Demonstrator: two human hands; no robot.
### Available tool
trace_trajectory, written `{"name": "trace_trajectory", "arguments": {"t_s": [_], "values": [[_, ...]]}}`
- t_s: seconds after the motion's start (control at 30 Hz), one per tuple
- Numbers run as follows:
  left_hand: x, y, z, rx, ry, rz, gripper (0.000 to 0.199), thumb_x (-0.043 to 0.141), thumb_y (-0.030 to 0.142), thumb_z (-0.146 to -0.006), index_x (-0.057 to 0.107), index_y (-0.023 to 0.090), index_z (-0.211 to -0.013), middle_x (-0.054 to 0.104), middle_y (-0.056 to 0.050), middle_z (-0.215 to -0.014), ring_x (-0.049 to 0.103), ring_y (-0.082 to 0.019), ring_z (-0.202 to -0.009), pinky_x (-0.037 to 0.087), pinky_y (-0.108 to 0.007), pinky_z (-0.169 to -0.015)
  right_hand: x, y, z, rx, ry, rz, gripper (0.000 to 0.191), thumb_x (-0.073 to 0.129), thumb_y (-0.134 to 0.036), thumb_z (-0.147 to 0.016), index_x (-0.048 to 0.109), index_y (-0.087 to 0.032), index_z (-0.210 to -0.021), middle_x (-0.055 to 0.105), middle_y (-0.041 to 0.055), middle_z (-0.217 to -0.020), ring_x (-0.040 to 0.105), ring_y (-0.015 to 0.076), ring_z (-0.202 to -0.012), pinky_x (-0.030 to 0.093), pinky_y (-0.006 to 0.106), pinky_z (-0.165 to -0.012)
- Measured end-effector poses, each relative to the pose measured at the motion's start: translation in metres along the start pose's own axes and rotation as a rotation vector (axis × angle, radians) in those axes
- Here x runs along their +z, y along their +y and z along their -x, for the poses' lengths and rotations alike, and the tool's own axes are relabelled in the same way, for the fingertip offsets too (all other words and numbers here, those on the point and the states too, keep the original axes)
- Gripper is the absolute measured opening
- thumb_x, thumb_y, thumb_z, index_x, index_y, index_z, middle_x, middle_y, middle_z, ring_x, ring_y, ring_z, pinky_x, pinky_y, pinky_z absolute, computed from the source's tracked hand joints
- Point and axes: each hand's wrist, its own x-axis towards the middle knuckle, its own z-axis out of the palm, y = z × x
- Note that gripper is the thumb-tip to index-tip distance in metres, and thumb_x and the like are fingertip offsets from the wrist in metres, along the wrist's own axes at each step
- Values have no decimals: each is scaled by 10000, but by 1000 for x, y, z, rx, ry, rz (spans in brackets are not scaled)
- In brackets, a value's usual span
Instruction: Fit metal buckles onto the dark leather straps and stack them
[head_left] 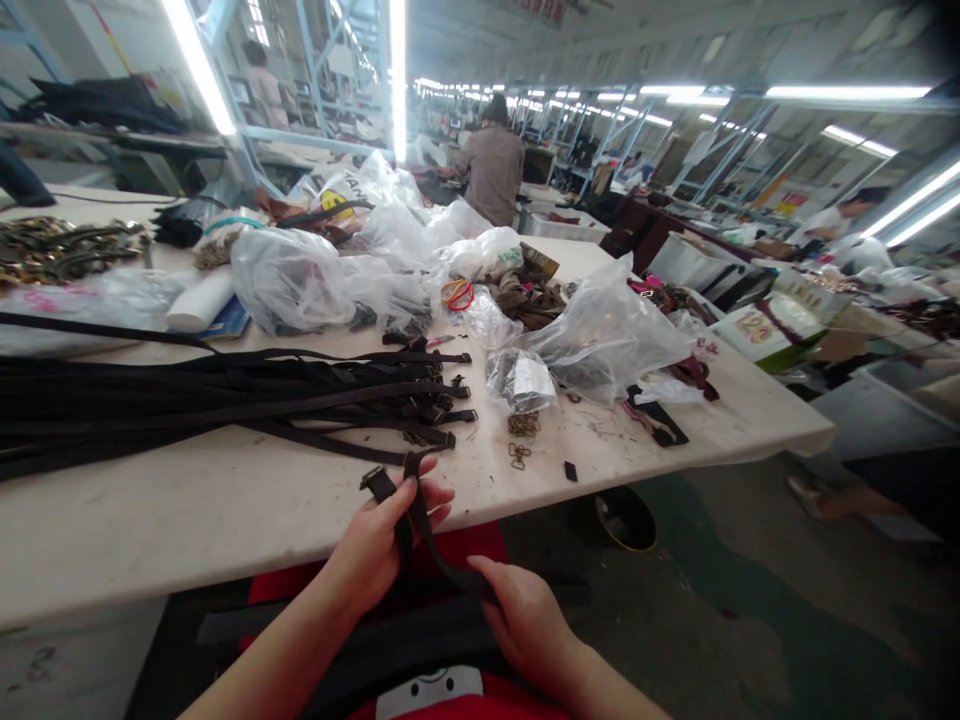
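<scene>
Near the table's front edge, my left hand (390, 530) is closed on a black strap (424, 520) that loops over its fingers. A metal buckle (371, 479) on a strap end sticks up beside the thumb. Lower and to the right, my right hand (525, 610) pinches the same strap, which runs slack between the two hands. Just beyond my left hand, a pile of long black straps (225, 395) lies on the table, its buckled ends pointing right.
On the white table (285, 500) are clear plastic bags (600, 330), small metal rings (519, 456), a black scrap (571, 471) and a heap of metal parts (67, 250). A bin (626, 518) stands below the edge. A person (491, 165) sits farther back.
</scene>
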Motion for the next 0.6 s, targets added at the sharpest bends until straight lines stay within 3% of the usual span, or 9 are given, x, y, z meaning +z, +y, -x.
{"name": "trace_trajectory", "arguments": {"t_s": [0.07,0.13,0.27,0.37,0.47,0.6], "values": [[1,5,0,115,-24,-138,348,568,334,-801,559,149,-1096,518,25,-615,521,-104,-600,453,-238,-641,-6,8,-6,14,-114,39,469,497,-320,-805,421,-145,-1234,634,106,-998,601,230,-852,493,353,-743],[1,9,0,187,-71,-337,406,497,423,-829,541,140,-1118,402,58,-540,390,-87,-502,372,-214,-529,-21,28,-18,76,-143,153,523,523,-404,-796,437,-145,-1242,610,112,-1029,576,228,-891,473,340,-773],[0,14,-4,194,-110,-565,517,342,523,-856,525,123,-1129,338,58,-548,312,-105,-507,295,-234,-512,-57,91,-56,231,-95,430,306,416,-216,-869,556,-152,-1132,572,116,-1017,543,198,-908,429,298,-778],[-1,16,-5,163,-88,-644,475,341,532,-849,580,143,-977,341,53,-547,314,-113,-522,288,-239,-543,-69,127,-83,176,-162,489,239,486,-163,-826,634,-191,-1012,577,91,-958,533,194,-864,399,294,-747],[-1,19,-2,151,-67,-764,373,446,515,-808,548,165,-729,385,49,-527,346,-115,-542,293,-234,-571,-70,139,-101,103,-228,510,127,559,-186,-786,670,-194,-848,575,76,-909,512,197,-866,368,297,-745],[0,19,1,122,-94,-767,352,486,513,-778,482,179,-670,433,48,-519,383,-114,-548,313,-226,-583,-68,138,-111,72,-258,479,73,592,-159,-743,659,-165,-771,567,84,-893,498,196,-865,346,305,-748]]}}
